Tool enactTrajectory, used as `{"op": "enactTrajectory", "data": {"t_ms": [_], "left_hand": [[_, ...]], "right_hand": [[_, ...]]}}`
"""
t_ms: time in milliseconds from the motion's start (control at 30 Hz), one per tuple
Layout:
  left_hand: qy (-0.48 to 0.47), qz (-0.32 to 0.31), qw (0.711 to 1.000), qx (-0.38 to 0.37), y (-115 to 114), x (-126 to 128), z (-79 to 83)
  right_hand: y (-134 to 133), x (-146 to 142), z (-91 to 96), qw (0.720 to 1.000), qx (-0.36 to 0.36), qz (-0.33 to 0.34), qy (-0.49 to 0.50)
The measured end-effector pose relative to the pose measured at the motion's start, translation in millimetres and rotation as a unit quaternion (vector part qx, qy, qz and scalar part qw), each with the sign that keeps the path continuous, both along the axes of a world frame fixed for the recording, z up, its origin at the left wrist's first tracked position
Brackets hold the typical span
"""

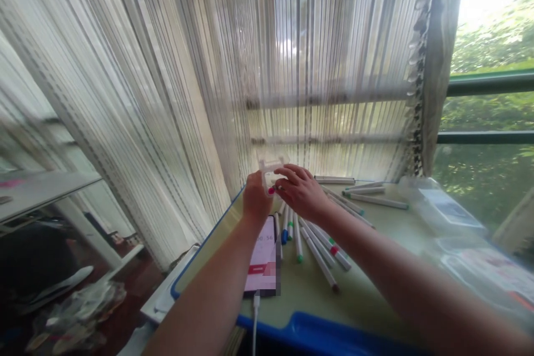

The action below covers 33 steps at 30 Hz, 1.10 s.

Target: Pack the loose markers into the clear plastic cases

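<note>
My left hand [256, 198] is closed around the side of a clear plastic holder [271, 166], raised over the far part of the table. Against the holder's near side, my right hand [303, 193] has its fingers bent around a marker with a pink end [271, 191]; most of its barrel is hidden by the fingers. Beneath and right of my hands, several white markers [319, 256] with coloured ends lie spread in a loose fan. A phone [261, 256] with a lit screen lies under my left forearm.
The pale green table [300, 300] has a blue rim. At its right side are a clear plastic box [442, 206] and another clear container [479, 272]. A white cable [255, 322] runs from the phone over the front edge. Sheer striped curtains [334, 67] hang behind.
</note>
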<state>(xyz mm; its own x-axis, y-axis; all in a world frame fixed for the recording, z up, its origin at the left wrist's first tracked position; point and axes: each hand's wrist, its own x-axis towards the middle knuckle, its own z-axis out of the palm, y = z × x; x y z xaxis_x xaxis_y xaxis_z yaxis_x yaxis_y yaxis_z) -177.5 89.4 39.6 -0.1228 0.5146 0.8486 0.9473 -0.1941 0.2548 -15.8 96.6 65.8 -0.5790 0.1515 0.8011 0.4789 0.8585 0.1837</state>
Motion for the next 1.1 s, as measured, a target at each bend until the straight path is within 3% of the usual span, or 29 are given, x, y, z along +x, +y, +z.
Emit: {"op": "enactTrajectory", "data": {"t_ms": [233,333,433,533,600,700,733,933,1100], "left_hand": [[-0.012,-0.005,1.0,0.014,2,-3,0.9],[-0.036,-0.029,0.999,0.021,3,-6,1.0],[-0.062,-0.062,0.996,0.018,2,-7,0.4],[-0.075,-0.087,0.993,0.006,3,-8,-1.3],[-0.08,-0.091,0.993,-0.006,4,-8,-2.6],[-0.103,-0.094,0.99,-0.019,6,-7,-3.3],[-0.114,-0.1,0.988,-0.021,6,-7,-3.2],[-0.161,-0.083,0.983,-0.004,4,-9,-1.7],[-0.144,-0.084,0.986,-0.016,-2,-9,2.6]], "right_hand": [[0,1,-1.6,0.999,-0.002,0.04,-0.007],[0,4,0.1,0.996,0.005,0.072,0.042],[4,10,2.8,0.984,0.003,0.093,0.154],[21,22,3.3,0.961,-0.039,0.042,0.27],[40,32,1.4,0.952,-0.113,-0.042,0.283],[76,46,-1.1,0.915,-0.275,-0.226,0.192],[87,49,-0.7,0.908,-0.291,-0.246,0.175],[142,48,3.7,0.886,-0.346,-0.3,0.075],[161,55,-19.8,0.858,-0.408,-0.302,-0.074]]}}
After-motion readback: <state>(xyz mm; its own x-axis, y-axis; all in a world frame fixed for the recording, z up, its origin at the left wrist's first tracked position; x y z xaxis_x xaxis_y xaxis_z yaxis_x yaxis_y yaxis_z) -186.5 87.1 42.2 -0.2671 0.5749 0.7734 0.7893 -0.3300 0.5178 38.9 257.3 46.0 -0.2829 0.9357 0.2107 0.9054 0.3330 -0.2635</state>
